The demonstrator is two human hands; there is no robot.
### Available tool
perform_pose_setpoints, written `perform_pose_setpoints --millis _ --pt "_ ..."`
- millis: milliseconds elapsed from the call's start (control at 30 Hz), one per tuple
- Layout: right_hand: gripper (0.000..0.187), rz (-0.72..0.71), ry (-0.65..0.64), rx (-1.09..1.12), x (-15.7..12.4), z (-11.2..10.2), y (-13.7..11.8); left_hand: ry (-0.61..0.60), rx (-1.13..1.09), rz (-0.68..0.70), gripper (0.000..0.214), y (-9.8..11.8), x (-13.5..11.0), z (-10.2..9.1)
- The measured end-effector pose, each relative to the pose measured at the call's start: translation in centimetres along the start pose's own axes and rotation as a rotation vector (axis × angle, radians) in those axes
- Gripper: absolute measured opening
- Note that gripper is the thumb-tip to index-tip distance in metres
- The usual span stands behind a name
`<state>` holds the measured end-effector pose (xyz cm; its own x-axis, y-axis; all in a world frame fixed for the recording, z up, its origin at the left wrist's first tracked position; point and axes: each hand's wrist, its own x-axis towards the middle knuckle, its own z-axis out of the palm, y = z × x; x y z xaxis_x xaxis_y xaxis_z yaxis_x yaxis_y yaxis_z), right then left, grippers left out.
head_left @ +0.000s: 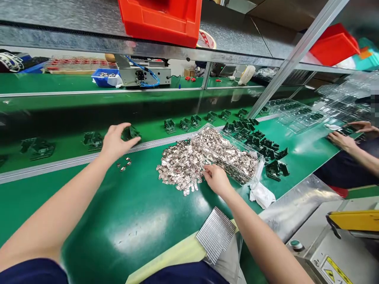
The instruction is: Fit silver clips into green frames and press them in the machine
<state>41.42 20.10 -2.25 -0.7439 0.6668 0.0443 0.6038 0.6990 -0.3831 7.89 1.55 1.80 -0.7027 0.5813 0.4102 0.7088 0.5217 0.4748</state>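
Note:
My left hand (114,144) reaches to the belt at the back, thumb and fingers closed around a small dark green circuit board assembly (130,133). By the right side of a loose pile of small silvery metal pieces (179,165), my right hand (217,179) is in a pinch. What sits between its fingertips is too small to make out. Behind that hand, a clear plastic box (260,167) lies tilted, full of the same metal pieces. A few stray pieces (124,163) lie on the green table below my left hand.
More green assemblies (185,124) stand along the belt (154,132), and a cluster (260,142) is right of the box. White tissue (262,195) and a ridged silvery block (216,234) are nearer me. A co-worker's hands (343,140) are at the right. A shelf with a red bin (162,19) hangs overhead.

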Motion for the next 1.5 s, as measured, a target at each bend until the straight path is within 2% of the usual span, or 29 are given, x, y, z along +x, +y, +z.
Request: perform_pose_setpoints --millis 100,167,267,367,433,533,600,667,767,833,900,1000,1100,1167,1300,1433,1500 --pt "0.016 0.002 -0.023 -0.023 0.0 0.5 -0.3 -0.115 -0.092 0.215 0.057 3.1 -7.6 -0.6" --pt "0.014 0.004 -0.028 -0.033 0.0 0.7 -0.5 -0.187 -0.111 0.258 0.052 4.0 -12.5 -0.5" --pt "0.015 -0.007 -0.03 -0.031 -0.1 0.8 -0.5 -0.233 -0.131 0.205 0.058 4.2 -17.9 -0.2" --pt "0.016 -0.018 -0.023 -0.014 -0.3 0.9 -0.3 -0.232 -0.179 0.125 0.087 3.4 -20.3 -0.4" --pt "0.01 -0.021 -0.018 0.006 -0.4 1.1 -0.2 -0.273 -0.195 0.069 0.101 2.8 -20.9 -0.4" --pt "0.006 -0.021 -0.01 0.054 -0.3 1.4 -0.4 -0.347 -0.178 0.0 0.107 2.1 -20.7 -0.1" --pt "0.002 -0.025 -0.004 0.103 -0.3 1.5 -0.6 -0.368 -0.156 -0.027 0.101 2.0 -20.3 0.1" --pt "0.006 -0.029 0.006 0.165 -0.5 1.6 -0.7 -0.373 -0.155 -0.036 0.091 2.1 -19.8 0.3" --pt "0.011 -0.018 0.049 0.285 -1.0 1.5 -0.5 -0.34 -0.283 -0.032 0.075 2.7 -19.4 0.2" --pt "0.01 0.009 0.102 0.382 -1.4 1.5 -0.2 -0.33 -0.508 -0.102 0.067 3.8 -19.4 0.2" --pt "0.012 0.055 0.161 0.495 -1.6 1.4 0.3 -0.365 -0.785 -0.244 0.062 5.6 -19.6 0.3" --pt "0.033 0.132 0.21 0.698 -2.0 1.3 0.8 -0.442 -1.067 -0.416 0.06 9.4 -19.9 0.7" --pt "0.05 0.191 0.201 0.911 -2.8 0.8 0.6 -0.481 -1.202 -0.459 0.065 13.0 -20.1 1.5" --pt "0.055 0.217 0.17 1.036 -3.7 0.4 0.1 -0.498 -1.28 -0.457 0.069 14.5 -20.3 2.1" --pt "0.056 0.241 0.1 1.21 -6.2 -0.7 -1.5 -0.468 -1.384 -0.434 0.073 15.5 -20.9 3.3" --pt "0.042 0.203 0.063 1.285 -8.3 -1.4 -3.2 -0.436 -1.383 -0.46 0.067 15.0 -21.5 3.9" --pt "0.036 0.175 0.085 1.287 -9.0 -1.3 -3.9 -0.446 -1.38 -0.472 0.063 14.7 -21.7 4.0"
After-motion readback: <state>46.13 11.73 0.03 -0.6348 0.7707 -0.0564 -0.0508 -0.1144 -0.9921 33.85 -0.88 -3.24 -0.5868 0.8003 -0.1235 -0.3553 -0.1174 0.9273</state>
